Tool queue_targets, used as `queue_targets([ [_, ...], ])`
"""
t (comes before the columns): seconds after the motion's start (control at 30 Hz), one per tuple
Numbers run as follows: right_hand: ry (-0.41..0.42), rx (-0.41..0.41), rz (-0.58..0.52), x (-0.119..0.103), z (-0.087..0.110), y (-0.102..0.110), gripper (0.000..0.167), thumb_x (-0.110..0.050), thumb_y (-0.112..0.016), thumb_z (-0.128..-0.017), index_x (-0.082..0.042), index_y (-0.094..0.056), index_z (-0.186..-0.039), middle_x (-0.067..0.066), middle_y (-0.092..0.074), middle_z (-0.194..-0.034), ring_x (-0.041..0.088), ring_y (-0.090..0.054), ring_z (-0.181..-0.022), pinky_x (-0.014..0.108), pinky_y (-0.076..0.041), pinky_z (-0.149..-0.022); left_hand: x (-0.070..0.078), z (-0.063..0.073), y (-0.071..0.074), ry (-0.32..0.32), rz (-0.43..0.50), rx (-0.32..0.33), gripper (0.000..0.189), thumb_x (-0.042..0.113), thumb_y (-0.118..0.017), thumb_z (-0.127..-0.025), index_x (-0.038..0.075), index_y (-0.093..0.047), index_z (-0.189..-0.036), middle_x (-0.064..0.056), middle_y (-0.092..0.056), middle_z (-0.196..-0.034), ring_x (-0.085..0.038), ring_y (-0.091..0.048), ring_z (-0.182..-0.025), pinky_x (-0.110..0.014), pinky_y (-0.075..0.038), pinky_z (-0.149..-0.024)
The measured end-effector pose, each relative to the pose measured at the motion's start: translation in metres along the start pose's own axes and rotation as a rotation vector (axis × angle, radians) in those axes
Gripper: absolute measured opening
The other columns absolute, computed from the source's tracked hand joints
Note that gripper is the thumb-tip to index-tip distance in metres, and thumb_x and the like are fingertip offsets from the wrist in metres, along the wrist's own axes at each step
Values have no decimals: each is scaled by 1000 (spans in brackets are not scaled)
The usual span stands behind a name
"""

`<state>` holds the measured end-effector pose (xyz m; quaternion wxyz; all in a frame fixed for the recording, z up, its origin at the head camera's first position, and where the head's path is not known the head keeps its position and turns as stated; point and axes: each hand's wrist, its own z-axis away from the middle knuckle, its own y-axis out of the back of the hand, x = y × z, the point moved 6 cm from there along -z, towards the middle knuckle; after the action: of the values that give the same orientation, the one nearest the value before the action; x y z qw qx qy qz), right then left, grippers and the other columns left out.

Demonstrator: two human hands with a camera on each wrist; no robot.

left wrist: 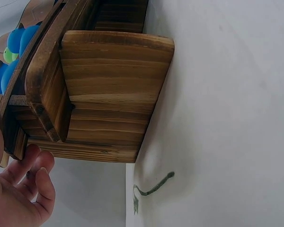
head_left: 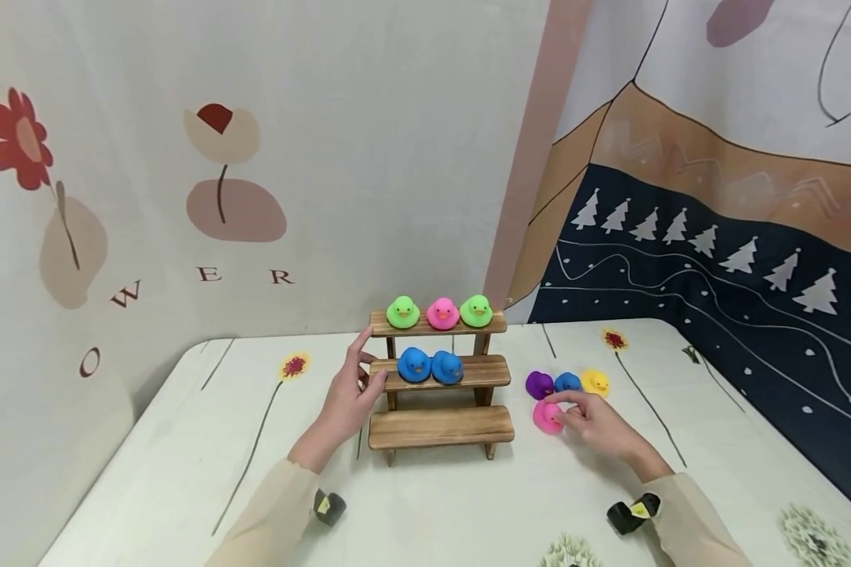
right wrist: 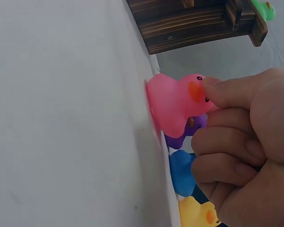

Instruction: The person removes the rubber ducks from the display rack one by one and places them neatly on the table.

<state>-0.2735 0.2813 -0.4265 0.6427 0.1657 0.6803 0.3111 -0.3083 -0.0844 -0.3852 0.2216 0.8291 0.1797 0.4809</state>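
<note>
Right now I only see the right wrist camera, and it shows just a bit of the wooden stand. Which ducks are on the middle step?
Observer: Two blue ducks sit side by side on the middle step.
Operator: Cool! I see the right hand pinching a pink duck. Where's the left hand?
Observer: At the left side of the wooden stand, holding it.
Operator: And who's in the middle up top?
Observer: Another pink duck, between two green ducks.
</note>
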Motion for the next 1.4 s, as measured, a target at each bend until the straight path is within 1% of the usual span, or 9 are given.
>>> queue_targets([
  [0.13, -17, -1, -6, 0, 2, 4, 33, -13, -58, -95, 0, -60, -125, -2, -37, -60, 10, -35, -50, 22, -30, -47, 0, -2, -2, -21, 0, 3, 70, 12, -57, -95, 23, -18, -152, -14, -53, -109, -14, -46, -72, -24, -43, -63],
  [0.23, -20, 6, -4, 3, 3, 6, 33, -12, -59, -94, 1, -59, -125, -2, -37, -60, 10, -35, -50, 22, -30, -48, 0, -3, -5, -23, 7, -2, 69, 13, -56, -96, 23, -18, -152, -14, -53, -110, -14, -46, -72, -24, -44, -64],
  [0.53, 23, 47, -54, -3, 1, 5, 37, -13, -60, -94, 5, -57, -126, -2, -36, -60, 8, -34, -49, 22, -29, -46, 1, -2, -3, -19, 2, 10, 69, 13, -56, -95, 23, -18, -152, -13, -53, -109, -15, -46, -72, -25, -43, -63],
  [0.7, 64, 74, -65, -10, 1, 4, 34, -10, -61, -93, 6, -58, -123, -3, -34, -59, 7, -33, -49, 23, -29, -46, 1, -2, -4, -1, 1, 3, 69, 13, -55, -96, 24, -17, -152, -13, -53, -110, -15, -46, -73, -25, -44, -65],
  [0.83, 79, 107, -67, -16, 1, 3, 31, -6, -60, -92, 6, -59, -121, -3, -34, -59, 7, -33, -49, 22, -28, -46, 1, -1, -4, 7, -2, -9, 69, 14, -55, -96, 25, -16, -152, -12, -53, -111, -15, -47, -74, -25, -44, -65],
  [1.03, 137, 127, -89, -29, -1, -3, 30, -1, -58, -92, 9, -58, -120, -3, -33, -60, 6, -32, -51, 22, -29, -47, 1, 0, 1, -7, -12, 13, 69, 13, -56, -95, 23, -17, -151, -13, -54, -110, -14, -46, -73, -25, -43, -64],
  [1.2, 135, 129, -86, -43, -1, -5, 30, -4, -59, -93, 6, -58, -121, -2, -34, -62, 7, -34, -52, 22, -30, -47, 0, 0, 1, -20, -14, 10, 68, 14, -55, -95, 22, -18, -151, -14, -53, -110, -13, -46, -73, -24, -43, -64],
  [1.27, 163, 132, -85, -49, -1, -7, 29, -3, -60, -92, 6, -59, -120, -2, -35, -63, 7, -35, -53, 22, -31, -48, 0, 0, -1, -19, -9, 4, 68, 14, -55, -95, 22, -18, -151, -14, -53, -110, -13, -46, -73, -24, -44, -64],
  [1.4, 256, 136, -74, -61, -4, -11, 27, -3, -60, -92, 5, -60, -118, -5, -35, -62, 5, -35, -53, 23, -32, -49, 0, 1, -1, -15, -3, 10, 69, 14, -56, -95, 23, -17, -152, -14, -53, -110, -14, -46, -73, -25, -43, -64],
])
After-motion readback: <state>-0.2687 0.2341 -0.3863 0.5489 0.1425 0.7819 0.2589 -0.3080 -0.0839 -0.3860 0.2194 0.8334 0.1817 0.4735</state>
